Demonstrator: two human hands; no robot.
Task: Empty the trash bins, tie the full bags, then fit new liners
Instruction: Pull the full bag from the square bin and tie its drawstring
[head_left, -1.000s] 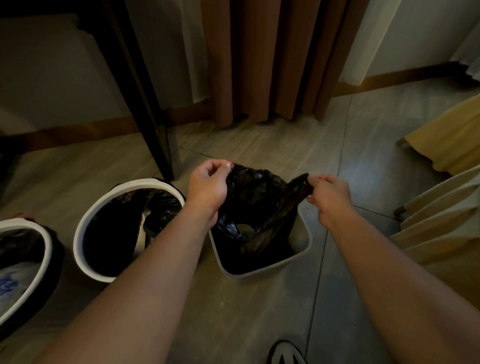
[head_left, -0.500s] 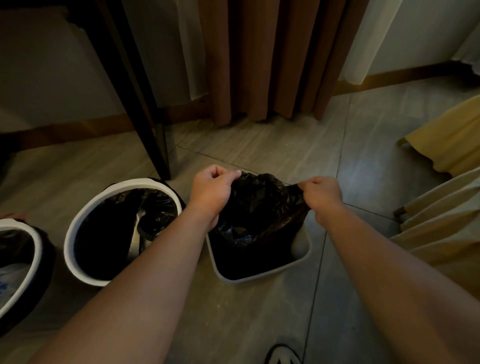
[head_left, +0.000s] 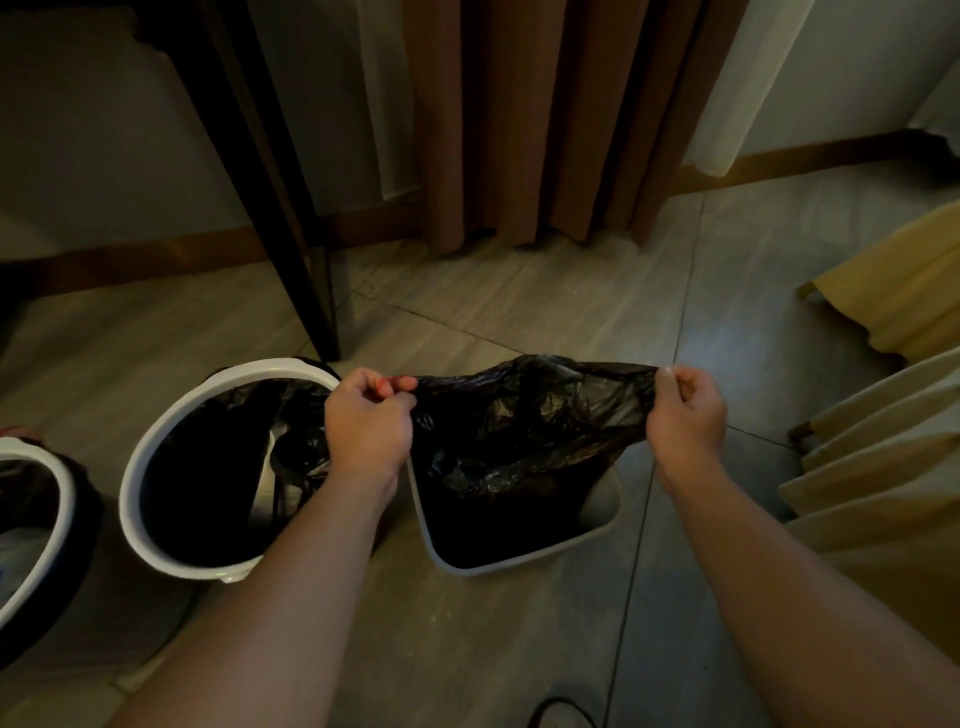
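A black plastic liner (head_left: 524, 421) hangs stretched wide over a small grey square bin (head_left: 519, 564) on the floor. My left hand (head_left: 366, 421) pinches the liner's left edge and my right hand (head_left: 685, 410) pinches its right edge, both above the bin's rim. The bag's lower part droops into the bin. To the left stands a round white-rimmed bin (head_left: 156, 447) with a black liner crumpled inside. A third white-rimmed bin (head_left: 57, 488) is cut off at the left edge.
A black table leg (head_left: 291, 249) stands just behind the round bin. Brown curtains (head_left: 545, 119) hang at the back. Yellow and cream fabric (head_left: 883, 467) crowds the right side. The toe of a shoe (head_left: 561, 714) shows at the bottom edge.
My hands have moved apart, the right one far to the right, pulling the bunched black liner open and taut above the square bin.
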